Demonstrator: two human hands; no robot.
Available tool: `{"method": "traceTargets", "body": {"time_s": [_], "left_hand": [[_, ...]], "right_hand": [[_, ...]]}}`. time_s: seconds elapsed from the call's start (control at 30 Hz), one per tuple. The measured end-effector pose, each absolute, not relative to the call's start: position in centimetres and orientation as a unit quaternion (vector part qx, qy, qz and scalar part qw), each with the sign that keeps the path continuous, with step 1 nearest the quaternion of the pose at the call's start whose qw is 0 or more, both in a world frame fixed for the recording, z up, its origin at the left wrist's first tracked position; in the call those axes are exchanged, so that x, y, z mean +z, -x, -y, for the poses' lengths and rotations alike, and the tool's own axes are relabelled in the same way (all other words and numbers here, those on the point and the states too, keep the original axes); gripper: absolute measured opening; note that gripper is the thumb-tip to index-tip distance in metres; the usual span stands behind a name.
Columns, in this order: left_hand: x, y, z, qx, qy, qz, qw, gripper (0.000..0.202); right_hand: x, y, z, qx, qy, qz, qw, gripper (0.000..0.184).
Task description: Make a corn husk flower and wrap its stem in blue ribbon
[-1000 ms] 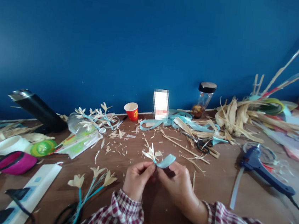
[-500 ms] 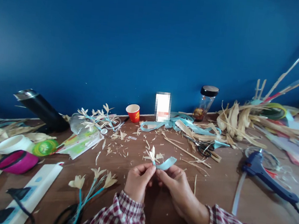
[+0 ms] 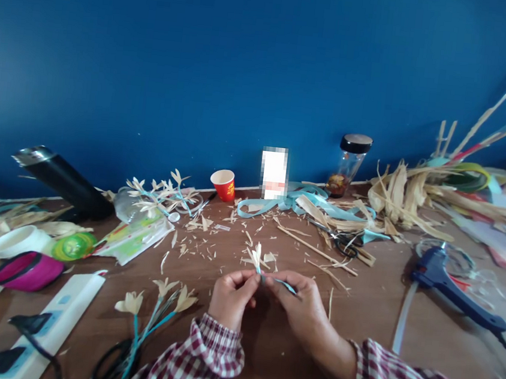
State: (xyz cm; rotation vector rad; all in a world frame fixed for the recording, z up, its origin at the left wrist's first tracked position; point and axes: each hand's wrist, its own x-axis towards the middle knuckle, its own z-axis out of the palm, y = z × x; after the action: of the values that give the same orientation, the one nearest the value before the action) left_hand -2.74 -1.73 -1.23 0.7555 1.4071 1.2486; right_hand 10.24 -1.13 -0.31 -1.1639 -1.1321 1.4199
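My left hand (image 3: pixel 230 295) pinches the base of a small cream straw flower (image 3: pixel 256 257) above the brown table (image 3: pixel 358 309). Its petals stick up past my fingertips. My right hand (image 3: pixel 302 300) pinches a light blue ribbon strip (image 3: pixel 287 286) that runs from the flower's base across my fingers. Both hands meet in the middle near the table's front. Finished straw flowers on blue stems (image 3: pixel 154 312) lie just left of my left wrist.
A blue glue gun (image 3: pixel 450 288) lies at the right. Black scissors (image 3: pixel 346 244), blue ribbon (image 3: pixel 292 202) and dried husks (image 3: pixel 405 199) lie at the back right. A red paper cup (image 3: pixel 224 185), a jar (image 3: pixel 348 163) and a black flask (image 3: pixel 63 184) stand by the blue wall. A power strip (image 3: pixel 53 325) lies front left.
The blue ribbon stood up as a wide loop above my right hand; now it lies pulled flat and narrow over my right fingers. Both hands stay together at the flower.
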Motion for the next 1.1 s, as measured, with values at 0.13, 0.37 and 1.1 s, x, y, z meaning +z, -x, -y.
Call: {"method": "traceTargets", "body": {"time_s": [0.13,0.37,1.1], "left_hand": [[-0.70,2.79,1.60,0.524,-0.247,-0.565,0.587,0.035],[-0.40,2.99,1.54,0.495,-0.238,-0.557,0.623,0.034],[-0.42,2.84,1.72,0.485,-0.236,-0.532,0.652,0.038]], "right_hand": [[-0.54,-10.31,1.30,0.557,0.473,0.502,0.462,0.016],[-0.58,-10.51,1.36,0.536,0.484,0.525,0.451,0.014],[0.16,-10.33,1.03,0.644,0.469,0.385,0.466,0.020]]}}
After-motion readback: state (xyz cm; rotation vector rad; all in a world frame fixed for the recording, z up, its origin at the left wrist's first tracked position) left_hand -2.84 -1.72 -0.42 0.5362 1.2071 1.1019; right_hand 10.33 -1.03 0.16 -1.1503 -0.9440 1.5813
